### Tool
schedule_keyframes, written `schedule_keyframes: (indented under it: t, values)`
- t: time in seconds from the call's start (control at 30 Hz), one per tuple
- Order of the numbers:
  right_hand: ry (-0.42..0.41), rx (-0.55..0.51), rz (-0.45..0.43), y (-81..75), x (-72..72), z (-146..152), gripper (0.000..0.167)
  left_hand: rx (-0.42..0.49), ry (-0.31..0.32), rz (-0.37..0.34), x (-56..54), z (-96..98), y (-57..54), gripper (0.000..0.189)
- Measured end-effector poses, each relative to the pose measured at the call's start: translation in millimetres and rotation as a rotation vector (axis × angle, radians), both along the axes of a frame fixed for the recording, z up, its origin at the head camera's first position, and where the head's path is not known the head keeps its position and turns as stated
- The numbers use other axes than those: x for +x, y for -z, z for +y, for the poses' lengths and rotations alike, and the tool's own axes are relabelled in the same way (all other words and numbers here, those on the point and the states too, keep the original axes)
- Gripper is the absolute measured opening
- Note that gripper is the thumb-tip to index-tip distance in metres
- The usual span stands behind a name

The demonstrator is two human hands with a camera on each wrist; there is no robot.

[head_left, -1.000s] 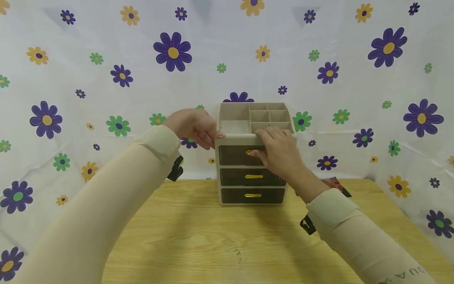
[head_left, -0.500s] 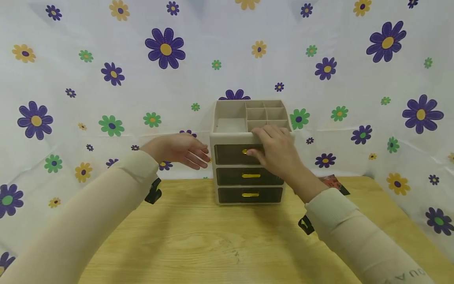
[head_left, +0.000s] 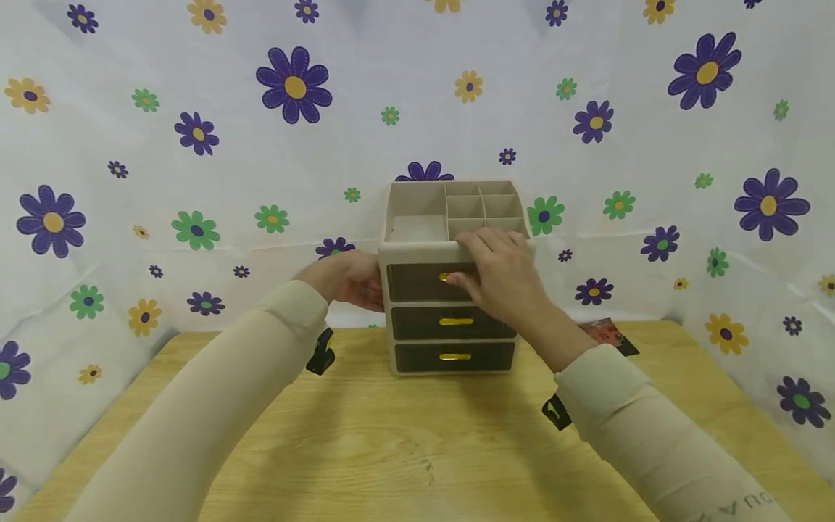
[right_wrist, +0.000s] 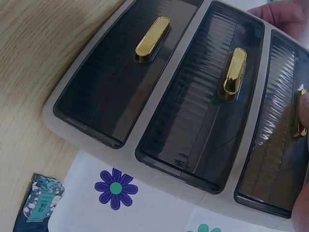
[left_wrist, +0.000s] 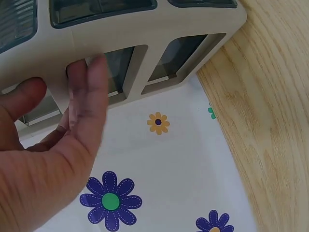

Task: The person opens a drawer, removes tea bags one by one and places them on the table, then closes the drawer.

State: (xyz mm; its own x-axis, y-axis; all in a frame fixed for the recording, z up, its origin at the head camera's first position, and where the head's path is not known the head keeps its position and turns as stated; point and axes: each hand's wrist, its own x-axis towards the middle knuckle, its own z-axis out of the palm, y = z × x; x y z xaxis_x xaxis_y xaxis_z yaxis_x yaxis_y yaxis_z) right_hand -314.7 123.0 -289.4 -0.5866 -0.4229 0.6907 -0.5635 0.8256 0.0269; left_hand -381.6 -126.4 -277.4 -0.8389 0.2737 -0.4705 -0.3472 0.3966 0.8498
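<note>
A beige desktop drawer organizer (head_left: 385, 319) stands upright on the wooden table, with three dark see-through drawers, all closed, and gold handles. Its top has one large compartment and several small ones. My right hand (head_left: 502, 279) grips the top front rim, fingers curled over it and the thumb at the top drawer's handle (right_wrist: 303, 116). At the organizer's left side is my left hand (head_left: 359, 279). In the left wrist view, its fingers (left_wrist: 96, 92) extend fairly straight to one of the side openings, while the thumb (left_wrist: 29, 94) lies near the front edge.
Behind my right wrist lies a red-and-black packet (head_left: 607, 335) on the table (head_left: 365, 449). A dark teal packet (right_wrist: 41, 203) shows in the right wrist view. White cloth with a flower print (head_left: 261, 167) hangs directly behind the organizer and along both sides.
My left hand let go of the organizer's top left corner, moved away to the left and lower, then came back to its left side. My right hand keeps its hold on the rim.
</note>
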Motion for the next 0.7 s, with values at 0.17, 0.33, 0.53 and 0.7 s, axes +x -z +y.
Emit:
schedule_keyframes:
  t: [0.17,0.33,0.53,0.7]
  values:
    - [0.001,0.003,-0.009,-2.9,4.1,-2,0.057,0.021,0.005,-0.001,3.5,0.8,-2.4,0.032]
    - [-0.003,0.015,0.003,3.8,10.9,-2,0.071,0.036,0.002,-0.007,3.7,1.0,0.5,0.037]
    - [-0.086,0.032,0.325,40.3,23.5,7,0.058,0.033,-0.027,0.021,3.9,2.8,0.2,0.032]
    - [-0.099,0.226,0.424,74.6,31.8,5,0.018,0.013,-0.038,0.03,6.9,1.7,0.4,0.032]
